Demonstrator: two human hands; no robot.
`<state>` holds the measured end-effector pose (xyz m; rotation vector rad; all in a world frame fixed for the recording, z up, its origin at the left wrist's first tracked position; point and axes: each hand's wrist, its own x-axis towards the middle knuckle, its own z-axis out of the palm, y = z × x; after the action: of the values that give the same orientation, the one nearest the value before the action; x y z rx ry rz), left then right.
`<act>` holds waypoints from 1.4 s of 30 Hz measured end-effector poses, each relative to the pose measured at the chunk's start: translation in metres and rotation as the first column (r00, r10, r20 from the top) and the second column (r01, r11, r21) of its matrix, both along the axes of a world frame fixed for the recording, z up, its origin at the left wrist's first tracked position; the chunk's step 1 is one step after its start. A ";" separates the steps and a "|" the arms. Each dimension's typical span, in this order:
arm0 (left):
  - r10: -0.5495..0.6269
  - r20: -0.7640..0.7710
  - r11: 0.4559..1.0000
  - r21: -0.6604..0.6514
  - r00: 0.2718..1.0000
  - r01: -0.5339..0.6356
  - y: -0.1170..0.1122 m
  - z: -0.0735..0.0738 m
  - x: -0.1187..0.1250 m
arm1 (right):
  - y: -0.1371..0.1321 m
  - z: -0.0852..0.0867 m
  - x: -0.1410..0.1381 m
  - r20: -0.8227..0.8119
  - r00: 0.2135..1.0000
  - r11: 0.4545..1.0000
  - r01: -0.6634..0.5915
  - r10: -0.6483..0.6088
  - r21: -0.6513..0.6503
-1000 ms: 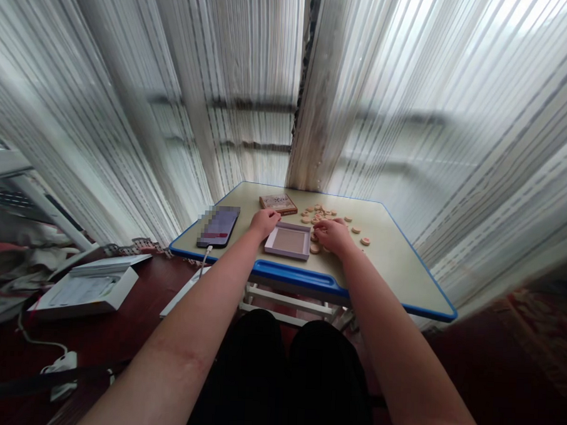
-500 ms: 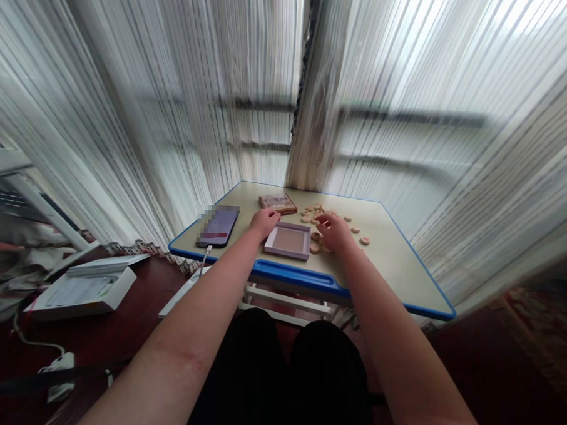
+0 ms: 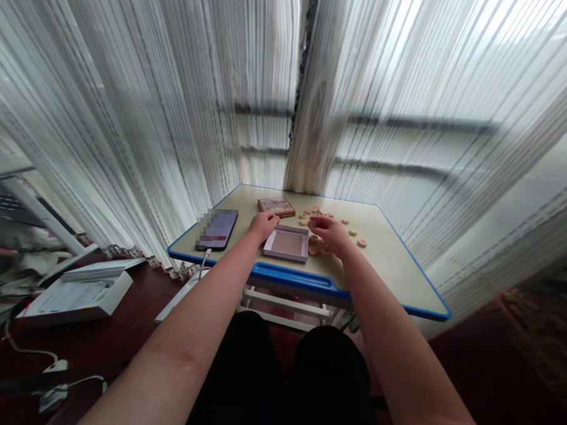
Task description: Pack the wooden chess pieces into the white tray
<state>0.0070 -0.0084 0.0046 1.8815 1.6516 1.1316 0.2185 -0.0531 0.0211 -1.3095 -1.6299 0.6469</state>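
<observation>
A shallow square tray (image 3: 286, 244) with a pale rim lies on the small beige table (image 3: 394, 267) in front of me. My left hand (image 3: 263, 225) rests curled at the tray's far left corner, touching its rim. My right hand (image 3: 328, 232) hovers over the tray's right edge, fingers bent among several round wooden game pieces (image 3: 331, 218) scattered on the table. Whether it grips a piece is hidden by the fingers. One piece (image 3: 362, 243) with a red mark lies apart to the right.
A wooden box lid (image 3: 276, 206) lies at the table's back. A phone (image 3: 217, 229) with a cable sits at the left. White striped curtains hang close behind. An open white box (image 3: 73, 291) and cables lie on the dark floor to the left.
My right hand has shifted a little left and toward the tray, over the pieces. My left hand stays at the tray's corner. The view has tilted slightly.
</observation>
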 end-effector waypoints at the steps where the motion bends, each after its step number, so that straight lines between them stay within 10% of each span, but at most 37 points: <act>1: 0.001 -0.004 1.000 0.002 1.000 -0.001 0.000 0.000 0.000 | -0.002 0.001 -0.001 0.011 1.000 1.000 -0.002 0.002 0.002; 20: 0.002 -0.018 1.000 -0.002 1.000 -0.002 0.000 0.000 0.000 | -0.003 0.000 -0.001 0.422 0.906 0.999 -0.027 0.011 0.033; 27: 0.008 -0.050 1.000 -0.001 0.999 -0.008 0.000 0.001 0.001 | -0.007 0.003 -0.002 0.436 0.899 0.999 -0.048 0.034 0.023; 34: 0.004 -0.063 1.000 -0.004 0.998 -0.005 -0.001 0.002 0.001 | 0.003 -0.008 -0.002 0.060 0.979 0.980 -0.198 0.197 0.016; 42: -0.004 -0.066 1.000 -0.003 0.998 0.004 -0.001 0.002 0.001 | -0.001 -0.001 -0.001 0.291 0.956 0.993 -0.060 0.028 0.102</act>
<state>0.0082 -0.0092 0.0069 1.9390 1.6832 1.0752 0.2180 -0.0538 0.0205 -1.3373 -1.9075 0.3973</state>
